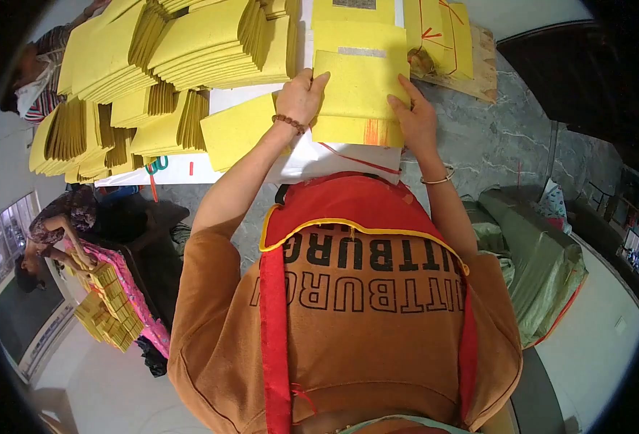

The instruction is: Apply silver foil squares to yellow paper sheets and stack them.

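Note:
A flat yellow paper stack lies in front of me on the white-covered table, with an orange-red patch near its closer edge. My left hand is closed at its left edge, thumb on top and the other fingers curled. At the right edge is my right hand, its thumb and forefinger bent over the side; its lower fingers are mostly hidden. Beyond, more yellow paper bears a silvery patch. A loose yellow sheet sits left of my left wrist.
Fanned yellow paper bundles crowd the table's left side. A red-tied yellow bundle rests on a wooden board at far right. Green-handled scissors hang near the table's front edge. Another person works at left over yellow bundles.

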Demonstrator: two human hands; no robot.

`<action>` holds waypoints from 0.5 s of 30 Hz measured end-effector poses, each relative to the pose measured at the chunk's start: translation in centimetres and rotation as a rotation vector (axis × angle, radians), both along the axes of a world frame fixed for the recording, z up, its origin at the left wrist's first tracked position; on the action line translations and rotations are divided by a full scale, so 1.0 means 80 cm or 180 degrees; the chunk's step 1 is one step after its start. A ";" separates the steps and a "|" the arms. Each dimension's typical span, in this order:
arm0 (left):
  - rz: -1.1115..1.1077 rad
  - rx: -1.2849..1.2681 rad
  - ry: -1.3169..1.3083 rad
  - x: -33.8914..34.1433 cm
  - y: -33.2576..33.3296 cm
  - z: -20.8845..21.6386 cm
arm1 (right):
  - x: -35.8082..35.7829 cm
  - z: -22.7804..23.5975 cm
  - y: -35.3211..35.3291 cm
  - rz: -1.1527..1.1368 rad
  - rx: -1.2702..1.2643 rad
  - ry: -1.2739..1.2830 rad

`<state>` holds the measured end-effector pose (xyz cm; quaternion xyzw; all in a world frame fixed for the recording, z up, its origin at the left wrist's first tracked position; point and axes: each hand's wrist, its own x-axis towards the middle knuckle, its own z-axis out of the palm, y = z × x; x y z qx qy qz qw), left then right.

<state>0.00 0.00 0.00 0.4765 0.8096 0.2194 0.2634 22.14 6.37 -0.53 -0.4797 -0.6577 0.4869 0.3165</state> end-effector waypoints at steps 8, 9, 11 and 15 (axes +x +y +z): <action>0.0073 0.1135 0.0542 0.025 -0.015 0.055 | -0.001 0.002 0.005 -0.0080 0.0080 -0.0437; 0.0082 0.1124 0.0540 0.028 -0.016 0.056 | -0.001 0.001 0.005 -0.0069 0.0070 -0.0441; -0.1149 0.1713 0.1111 0.041 -0.010 0.056 | -0.003 0.000 0.006 -0.0047 0.0209 -0.0548; -0.1843 0.1369 0.1600 0.056 -0.003 0.024 | -0.006 0.011 0.004 0.0001 -0.0012 -0.0598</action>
